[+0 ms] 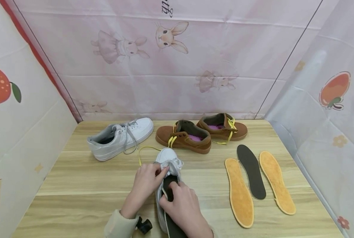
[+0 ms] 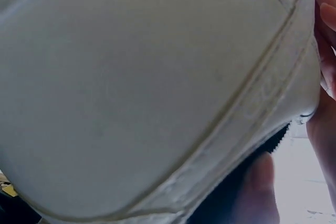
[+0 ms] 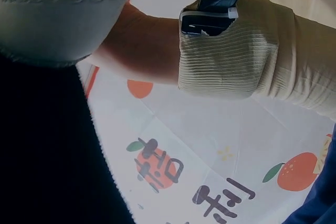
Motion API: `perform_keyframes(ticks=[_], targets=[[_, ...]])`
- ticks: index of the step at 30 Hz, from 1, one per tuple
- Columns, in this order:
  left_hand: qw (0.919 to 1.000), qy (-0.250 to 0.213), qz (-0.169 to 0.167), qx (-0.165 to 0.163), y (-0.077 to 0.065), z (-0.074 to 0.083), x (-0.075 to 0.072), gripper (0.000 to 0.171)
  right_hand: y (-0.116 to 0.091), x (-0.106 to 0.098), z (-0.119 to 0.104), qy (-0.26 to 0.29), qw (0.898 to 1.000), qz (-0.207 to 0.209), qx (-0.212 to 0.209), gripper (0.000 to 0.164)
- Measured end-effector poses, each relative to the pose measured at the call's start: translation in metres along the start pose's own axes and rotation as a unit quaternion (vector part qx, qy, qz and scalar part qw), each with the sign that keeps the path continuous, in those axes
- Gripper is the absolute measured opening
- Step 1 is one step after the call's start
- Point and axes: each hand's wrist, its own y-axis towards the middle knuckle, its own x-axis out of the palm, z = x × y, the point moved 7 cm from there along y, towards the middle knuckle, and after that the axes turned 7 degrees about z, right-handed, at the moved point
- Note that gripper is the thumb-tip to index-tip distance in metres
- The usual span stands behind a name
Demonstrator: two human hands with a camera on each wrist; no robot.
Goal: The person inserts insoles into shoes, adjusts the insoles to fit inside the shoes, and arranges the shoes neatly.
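Observation:
A white sneaker [image 1: 165, 154] lies toe away in the middle of the table, its laces loosened. My left hand [image 1: 147, 181] pinches its tongue at the front of the opening. With its fingers at the opening, my right hand [image 1: 185, 202] grips a dark insole [image 1: 174, 228], whose front part is inside the shoe and whose rear sticks out over the heel. The shoe's white side [image 2: 131, 87] fills most of the left wrist view. In the right wrist view the dark insole [image 3: 47, 145] hangs out below the embossed heel [image 3: 63, 3].
Another white sneaker [image 1: 120, 137] stands at the back left. Two brown shoes with yellow laces, a nearer one [image 1: 184, 140] and a farther one [image 1: 239, 130], are behind. To the right lie a dark insole [image 1: 251, 172] and two orange insoles, one left [image 1: 240, 195], one right [image 1: 278, 183].

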Motion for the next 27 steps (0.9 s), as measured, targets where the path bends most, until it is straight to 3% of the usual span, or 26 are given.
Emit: perform_keyframes(ticks=[11,16,20,27], targets=[[0.9999,0.005,0.005,-0.013,0.000,-0.001,-0.001,0.046,-0.014,-0.003,-0.005,-0.085,0.992,-0.092,-0.010,0.055],[0.9998,0.008,0.010,-0.012,0.000,-0.001,-0.001,0.046,-0.019,-0.006,-0.007,-0.113,0.985,-0.126,-0.023,0.062],[0.9999,0.007,0.013,-0.008,0.000,-0.001,-0.001,0.047,-0.020,-0.008,-0.008,-0.101,0.984,-0.143,-0.027,0.056],[0.9999,0.001,0.014,-0.002,0.000,-0.001,0.000,0.046,-0.016,-0.010,-0.009,-0.047,0.991,-0.123,-0.022,0.028]])
